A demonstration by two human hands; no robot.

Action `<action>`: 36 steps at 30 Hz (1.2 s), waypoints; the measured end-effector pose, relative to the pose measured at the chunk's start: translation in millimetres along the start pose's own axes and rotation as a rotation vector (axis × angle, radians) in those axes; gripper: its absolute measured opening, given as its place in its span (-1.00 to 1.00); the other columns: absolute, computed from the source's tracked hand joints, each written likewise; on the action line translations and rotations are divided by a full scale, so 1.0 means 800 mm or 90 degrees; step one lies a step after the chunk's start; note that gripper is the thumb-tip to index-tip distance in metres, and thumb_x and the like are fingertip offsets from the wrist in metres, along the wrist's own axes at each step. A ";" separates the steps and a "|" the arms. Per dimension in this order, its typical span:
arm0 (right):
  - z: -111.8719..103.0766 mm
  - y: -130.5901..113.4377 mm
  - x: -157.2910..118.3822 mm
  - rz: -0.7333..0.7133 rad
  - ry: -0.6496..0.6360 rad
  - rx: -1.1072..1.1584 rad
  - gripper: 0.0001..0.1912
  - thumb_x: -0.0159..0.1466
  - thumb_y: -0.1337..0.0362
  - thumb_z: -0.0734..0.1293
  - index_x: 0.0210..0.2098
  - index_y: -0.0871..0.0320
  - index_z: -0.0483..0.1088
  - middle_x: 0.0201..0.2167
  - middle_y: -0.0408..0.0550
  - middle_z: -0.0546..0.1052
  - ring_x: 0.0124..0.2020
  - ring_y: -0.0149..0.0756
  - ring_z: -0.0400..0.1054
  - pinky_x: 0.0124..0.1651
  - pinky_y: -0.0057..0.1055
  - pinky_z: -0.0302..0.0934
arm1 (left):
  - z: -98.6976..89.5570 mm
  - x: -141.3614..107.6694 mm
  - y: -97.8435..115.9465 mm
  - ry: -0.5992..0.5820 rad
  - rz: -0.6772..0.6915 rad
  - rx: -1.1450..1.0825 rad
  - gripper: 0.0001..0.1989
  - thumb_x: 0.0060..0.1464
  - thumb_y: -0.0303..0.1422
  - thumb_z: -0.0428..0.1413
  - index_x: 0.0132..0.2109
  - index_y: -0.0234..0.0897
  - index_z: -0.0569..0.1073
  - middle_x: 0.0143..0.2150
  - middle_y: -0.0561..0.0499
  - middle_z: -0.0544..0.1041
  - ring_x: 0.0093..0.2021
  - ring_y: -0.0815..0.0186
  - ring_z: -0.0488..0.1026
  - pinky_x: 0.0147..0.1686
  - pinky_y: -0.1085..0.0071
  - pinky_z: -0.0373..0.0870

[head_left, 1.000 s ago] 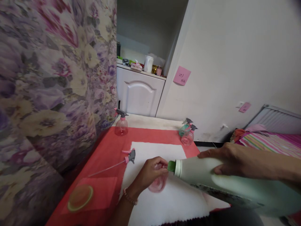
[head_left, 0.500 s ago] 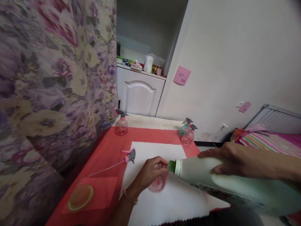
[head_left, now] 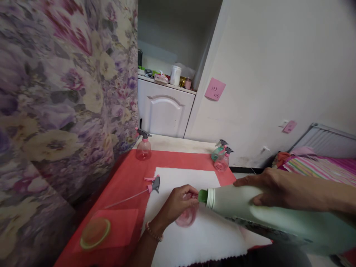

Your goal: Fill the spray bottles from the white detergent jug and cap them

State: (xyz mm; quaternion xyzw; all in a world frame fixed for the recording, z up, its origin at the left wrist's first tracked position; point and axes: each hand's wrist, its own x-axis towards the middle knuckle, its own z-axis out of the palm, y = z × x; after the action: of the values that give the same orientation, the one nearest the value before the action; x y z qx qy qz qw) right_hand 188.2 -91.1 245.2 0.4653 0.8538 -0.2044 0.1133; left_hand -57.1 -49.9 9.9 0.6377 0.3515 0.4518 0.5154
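Observation:
My left hand (head_left: 182,203), a beaded bracelet on its wrist, is closed around the neck of a clear pink spray bottle (head_left: 187,218) without its head, standing on a white cloth (head_left: 211,233). My right hand (head_left: 274,189) grips a large pale green bottle (head_left: 236,200), tipped nearly level with its green spout (head_left: 203,196) at the pink bottle's mouth. Whether liquid flows cannot be made out. Left of the cloth's middle lies a grey and pink spray head (head_left: 153,184), its thin tube reaching toward a round lid-like thing with a yellow-green rim (head_left: 95,233).
On the red tabletop (head_left: 178,158), a pink spray bottle (head_left: 144,149) stands at the back left. A green spray bottle (head_left: 218,152) and another pink spray bottle (head_left: 222,163) stand back right. A floral curtain (head_left: 69,111) borders the left; a bed (head_left: 325,167) is at the right.

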 end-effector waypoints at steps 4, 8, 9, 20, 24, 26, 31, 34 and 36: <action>0.000 0.001 0.002 0.000 0.003 0.001 -0.54 0.27 0.20 0.29 0.17 0.01 0.33 -0.51 -0.22 0.49 -0.57 -0.47 0.27 -0.55 -0.60 0.06 | 0.001 0.000 0.002 -0.001 -0.005 -0.004 -0.84 -0.04 -0.44 0.18 -0.23 -0.29 0.54 -0.25 -0.02 0.58 -0.17 0.23 0.48 -0.13 0.37 0.34; -0.002 -0.001 0.002 0.003 -0.002 -0.011 -0.54 0.28 0.21 0.29 0.17 0.00 0.32 -0.52 -0.24 0.47 -0.59 -0.49 0.23 -0.55 -0.61 0.05 | 0.001 -0.001 0.004 0.004 -0.013 -0.006 -0.84 -0.06 -0.46 0.19 -0.25 -0.32 0.54 -0.26 -0.03 0.58 -0.18 0.23 0.47 -0.13 0.39 0.34; -0.002 -0.002 0.002 0.003 -0.002 -0.010 -0.54 0.28 0.21 0.29 0.17 0.00 0.32 -0.52 -0.24 0.47 -0.58 -0.48 0.24 -0.55 -0.61 0.05 | 0.001 -0.001 0.005 0.006 -0.012 -0.008 -0.84 -0.06 -0.47 0.19 -0.25 -0.32 0.54 -0.26 -0.03 0.57 -0.18 0.23 0.47 -0.13 0.39 0.34; -0.001 -0.002 0.001 -0.001 -0.011 0.017 -0.54 0.27 0.23 0.29 0.17 0.01 0.32 -0.50 -0.23 0.47 -0.58 -0.48 0.23 -0.56 -0.60 0.03 | 0.000 0.000 -0.001 -0.004 -0.003 -0.009 -0.83 -0.04 -0.44 0.20 -0.22 -0.30 0.54 -0.24 -0.02 0.58 -0.16 0.23 0.48 -0.13 0.39 0.34; -0.001 -0.002 0.000 -0.004 -0.006 -0.001 -0.54 0.28 0.22 0.29 0.17 -0.03 0.32 -0.47 -0.24 0.48 -0.59 -0.50 0.21 -0.57 -0.60 0.00 | 0.000 -0.001 0.002 -0.004 -0.003 -0.005 -0.84 -0.04 -0.43 0.20 -0.23 -0.30 0.55 -0.24 -0.03 0.59 -0.17 0.22 0.48 -0.13 0.39 0.34; -0.001 -0.001 0.000 0.000 -0.007 -0.004 -0.54 0.28 0.21 0.29 0.18 -0.03 0.31 -0.45 -0.24 0.50 -0.58 -0.50 0.22 -0.56 -0.60 0.01 | 0.000 -0.001 0.004 0.000 -0.006 -0.001 -0.83 -0.05 -0.42 0.20 -0.23 -0.29 0.55 -0.25 -0.02 0.59 -0.19 0.23 0.48 -0.15 0.40 0.34; 0.000 0.002 0.001 -0.003 -0.001 -0.005 -0.53 0.28 0.19 0.29 0.19 -0.04 0.30 -0.42 -0.22 0.52 -0.56 -0.47 0.26 -0.54 -0.59 0.05 | 0.000 0.000 0.007 0.005 -0.012 -0.003 -0.83 -0.08 -0.42 0.21 -0.25 -0.29 0.55 -0.27 -0.02 0.58 -0.18 0.23 0.47 -0.15 0.39 0.35; -0.001 0.001 0.001 0.001 -0.005 -0.001 -0.53 0.28 0.19 0.29 0.19 -0.05 0.30 -0.43 -0.23 0.52 -0.56 -0.47 0.26 -0.53 -0.60 0.05 | 0.000 0.000 0.006 0.002 -0.013 -0.009 -0.83 -0.07 -0.42 0.21 -0.24 -0.30 0.55 -0.26 -0.03 0.59 -0.18 0.23 0.47 -0.14 0.38 0.35; -0.002 0.000 0.000 0.000 -0.009 0.005 -0.53 0.28 0.21 0.28 0.19 -0.04 0.30 -0.44 -0.23 0.52 -0.56 -0.48 0.25 -0.54 -0.60 0.04 | 0.001 0.000 0.005 0.001 -0.013 -0.012 -0.83 -0.07 -0.42 0.21 -0.24 -0.30 0.55 -0.26 -0.03 0.58 -0.19 0.24 0.47 -0.15 0.39 0.34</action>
State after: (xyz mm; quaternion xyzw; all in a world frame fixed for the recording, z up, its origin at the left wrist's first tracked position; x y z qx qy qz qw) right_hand 187.8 -90.3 246.4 0.4643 0.8521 -0.2112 0.1172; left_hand -56.7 -50.9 13.9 0.6286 0.3540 0.4504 0.5260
